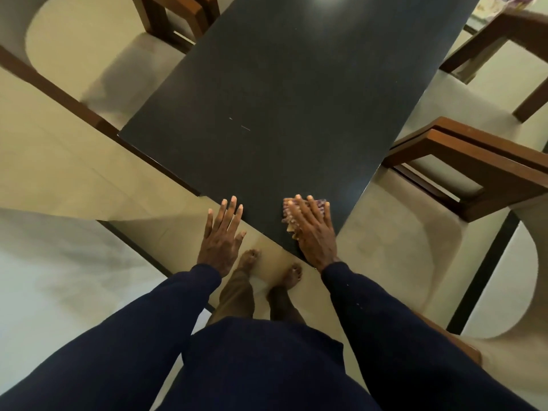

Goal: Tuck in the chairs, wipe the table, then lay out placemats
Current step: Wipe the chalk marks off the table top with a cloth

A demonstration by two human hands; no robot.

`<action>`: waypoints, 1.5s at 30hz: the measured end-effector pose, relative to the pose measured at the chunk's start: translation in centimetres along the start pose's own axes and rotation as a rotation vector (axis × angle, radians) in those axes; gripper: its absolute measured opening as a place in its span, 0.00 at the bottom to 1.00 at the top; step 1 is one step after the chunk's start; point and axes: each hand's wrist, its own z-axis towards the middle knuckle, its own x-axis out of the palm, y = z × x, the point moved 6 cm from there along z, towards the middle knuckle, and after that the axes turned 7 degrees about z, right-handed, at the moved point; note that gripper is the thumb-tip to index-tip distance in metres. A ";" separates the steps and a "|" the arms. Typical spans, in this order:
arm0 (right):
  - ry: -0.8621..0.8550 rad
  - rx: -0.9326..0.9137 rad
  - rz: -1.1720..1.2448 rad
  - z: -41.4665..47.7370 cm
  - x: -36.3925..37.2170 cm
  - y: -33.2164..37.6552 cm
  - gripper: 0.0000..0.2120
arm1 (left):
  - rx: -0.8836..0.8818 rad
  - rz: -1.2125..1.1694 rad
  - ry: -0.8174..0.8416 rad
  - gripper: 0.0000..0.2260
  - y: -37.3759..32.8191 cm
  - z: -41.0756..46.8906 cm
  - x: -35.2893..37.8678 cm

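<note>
Cloth point(289, 216), purple and crumpled, lies on the near corner of the dark worktop point(281, 99); right hand point(314, 232) presses flat upon it, fingers extended, the grip not clenched; left hand point(222, 235) hovers open at the worktop's near edge, grip released, holding nothing; wooden chair point(474, 161) stands at the right side, another chair point(175, 13) at the far left; bare feet on the floor below.

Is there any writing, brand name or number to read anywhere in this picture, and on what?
No readable text anywhere.
Table: plain dark top, only a few pale specks, no lettering.
Cloth under the right hand: patterned, no words visible.
Colourful printed item at the top right corner: too blurred and cut off to read.
Chairs: no labels visible.
</note>
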 end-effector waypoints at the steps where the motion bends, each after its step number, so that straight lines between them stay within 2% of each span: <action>1: 0.037 -0.047 0.010 -0.3 0.8 1.1 0.42 | 0.009 -0.008 -0.002 0.27 0.2 -0.1 0.1; 4: 0.144 -0.174 0.017 -3.7 2.0 2.9 0.44 | 0.049 -0.021 -0.010 0.26 0.6 -0.4 0.2; 6: 0.165 -0.174 0.021 -5.7 1.5 2.0 0.42 | 0.067 -0.036 -0.013 0.27 0.9 0.0 0.0; 8: 0.108 -0.115 0.005 -7.0 0.5 0.3 0.39 | 0.092 -0.032 -0.011 0.27 1.1 0.4 -0.1; 12: -0.039 0.139 -0.038 -4.5 -1.4 -2.1 0.44 | 0.138 -0.017 0.009 0.29 2.3 1.8 -0.1; 16: -0.113 0.253 -0.037 0.6 -0.9 -0.5 0.42 | 0.198 0.004 0.013 0.29 3.2 3.9 0.1; 20: -0.101 0.158 -0.036 1.9 1.1 3.7 0.44 | 0.234 -0.011 0.000 0.29 4.2 5.9 0.3; 24: 0.058 0.029 -0.013 -2.8 2.2 5.0 0.39 | 0.231 -0.017 0.010 0.31 5.5 6.4 0.4; 26: 0.060 0.041 -0.018 -5.2 1.5 3.8 0.38 | 0.246 0.006 0.018 0.31 5.9 6.7 0.7; 30: -0.121 0.246 -0.039 -4.7 -1.0 -0.3 0.42 | 0.277 0.007 0.051 0.31 5.8 8.2 0.9; 34: -0.214 0.402 -0.056 1.1 -1.6 -2.0 0.39 | 0.318 0.007 0.063 0.31 4.9 9.1 1.0; 36: -0.199 0.381 -0.036 4.4 -1.3 -1.1 0.39 | 0.347 0.004 0.070 0.31 4.5 9.4 1.1; 39: -0.122 0.239 -0.025 7.1 -0.1 2.2 0.44 | 0.366 0.013 0.074 0.31 4.7 9.7 1.2; 45: -0.034 0.067 -0.014 2.7 2.7 6.6 0.47 | 0.370 0.001 0.051 0.32 5.7 9.7 0.3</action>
